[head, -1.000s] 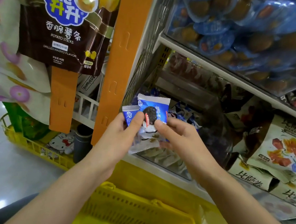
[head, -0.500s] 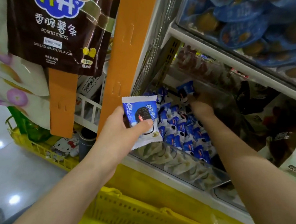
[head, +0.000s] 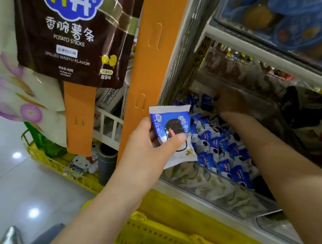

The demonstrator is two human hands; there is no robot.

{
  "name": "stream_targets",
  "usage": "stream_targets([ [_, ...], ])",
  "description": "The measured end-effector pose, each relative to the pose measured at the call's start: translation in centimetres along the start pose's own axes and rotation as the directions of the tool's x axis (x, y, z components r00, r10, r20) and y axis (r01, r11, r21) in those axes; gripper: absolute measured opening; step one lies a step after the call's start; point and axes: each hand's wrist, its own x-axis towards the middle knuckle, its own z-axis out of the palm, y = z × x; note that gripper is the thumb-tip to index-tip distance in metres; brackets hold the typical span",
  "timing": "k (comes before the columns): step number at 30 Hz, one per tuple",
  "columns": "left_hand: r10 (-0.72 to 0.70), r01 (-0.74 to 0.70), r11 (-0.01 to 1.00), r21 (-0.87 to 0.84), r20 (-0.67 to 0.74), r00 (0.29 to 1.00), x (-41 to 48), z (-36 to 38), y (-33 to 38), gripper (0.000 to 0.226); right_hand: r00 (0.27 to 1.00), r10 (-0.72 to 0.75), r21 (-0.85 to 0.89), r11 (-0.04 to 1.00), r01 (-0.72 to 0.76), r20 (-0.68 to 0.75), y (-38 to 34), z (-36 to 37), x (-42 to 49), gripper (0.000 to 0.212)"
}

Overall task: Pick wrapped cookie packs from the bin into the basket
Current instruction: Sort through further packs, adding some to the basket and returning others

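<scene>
1. The step now is to get one more pack out of the bin (head: 218,192). The right grip (head: 229,104) is reaching far in, to the back of the pile of packs (head: 218,147), where it is dark.
2. To do this well, I think it should take just one pack by its crinkly edge. Then it should lift the pack up and over the clear front wall, so the other packs do not get pushed out.
3. The yellow basket (head: 164,238) sits low, just under the front of the bin. The packs need to go down into it. Cookies can break, so it is best to let go low and softly, not throw.
4. The left grip (head: 150,146) is closed tight on a blue cookie pack (head: 171,134). The thumb lies on the front and the fingers are behind. The pack is held up in front of the bin and above the basket, so it is not in the basket yet.
5. The right grip is down on the packs at the back of the bin and touches them. It is too dark there to tell if the fingers are wide or closed on a pack.
</scene>
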Motion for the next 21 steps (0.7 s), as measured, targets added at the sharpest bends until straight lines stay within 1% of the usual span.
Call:
stream_targets([
  [3, 0.002, -0.002, 1.000, 0.012, 0.001, 1.000, 0.0, 0.1, 0.0, 0.034, 0.998, -0.033, -0.122, 0.992, 0.039, 0.046, 0.0, -0.1, -0.2, 0.015],
  [5, 0.007, -0.007, 0.999, 0.034, 0.001, 1.000, 0.0, 0.3, 0.0, 0.033, 0.996, -0.056, -0.125, 0.990, 0.064, 0.062, -0.3, 0.1, -0.3, 0.017],
  [7, 0.010, -0.010, 0.999, 0.049, 0.003, 1.000, 0.0, 0.4, 0.0, 0.033, 0.997, -0.061, -0.011, 0.998, 0.062, 0.039, -0.9, 0.3, -0.3, 0.019],
  [10, 0.014, -0.014, 0.998, 0.054, 0.003, 1.000, 0.0, 0.4, -0.1, 0.035, 0.999, -0.026, 0.144, 0.989, 0.022, 0.026, -1.2, 0.6, -0.2, 0.020],
  [13, 0.023, -0.023, 0.999, 0.049, 0.006, 1.000, -0.2, 0.2, -0.2, 0.036, 0.991, 0.037, 0.237, 0.969, -0.067, 0.129, -0.4, 1.4, -0.3, 0.019],
  [16, 0.036, -0.036, 0.998, 0.041, 0.005, 0.999, -0.2, 0.1, -0.2, 0.034, 0.971, 0.060, 0.294, 0.947, -0.128, 0.230, 0.6, 2.2, -0.5, 0.019],
  [18, 0.041, -0.041, 0.998, 0.042, 0.010, 0.999, -0.2, 0.2, -0.2, 0.032, 0.965, 0.062, 0.308, 0.941, -0.141, 0.254, 0.8, 2.2, -0.6, 0.021],
  [21, 0.033, -0.033, 0.999, 0.023, 0.014, 0.999, -0.2, 0.3, -0.3, 0.032, 0.965, 0.057, 0.283, 0.950, -0.131, 0.257, 0.2, 1.6, -1.2, 0.030],
])
